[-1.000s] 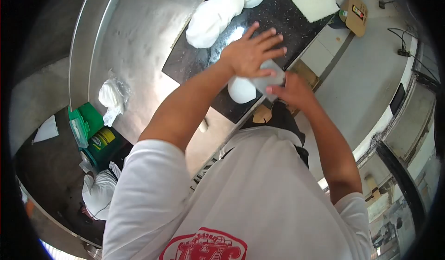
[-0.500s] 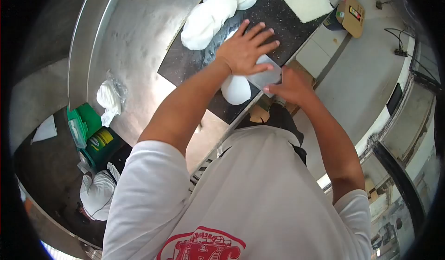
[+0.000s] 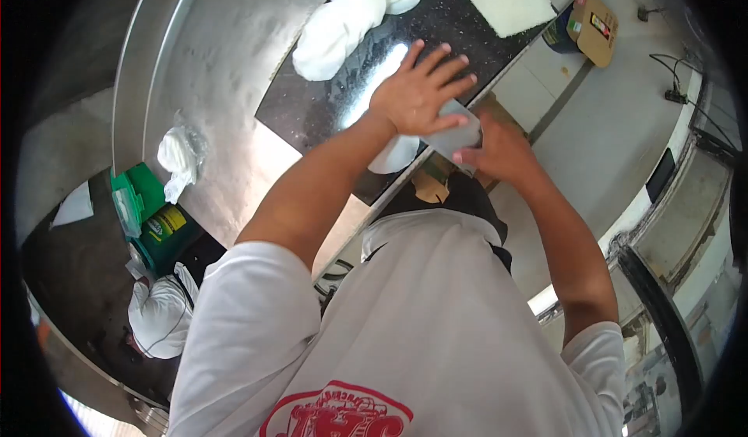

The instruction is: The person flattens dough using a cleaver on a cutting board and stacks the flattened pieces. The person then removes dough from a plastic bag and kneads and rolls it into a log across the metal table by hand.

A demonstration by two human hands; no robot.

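One translucent sheet point(image 3: 450, 135) overhanging slab point(image 3: 300, 110) edge | left hand point(image 3: 413, 100) splayed, thumb atop | right hand point(image 3: 502, 150) gripping it

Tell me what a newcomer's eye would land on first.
Probably the row of white lumps on the dark board, at the picture's top. Then the spread left hand over the board, with the right hand gripping a pale block beside it, and the red logo at the bottom.

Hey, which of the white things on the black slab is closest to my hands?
The smooth rounded piece, partly hidden by your left hand at the near edge of the slab. The overlapping row and square pad lie farther away.
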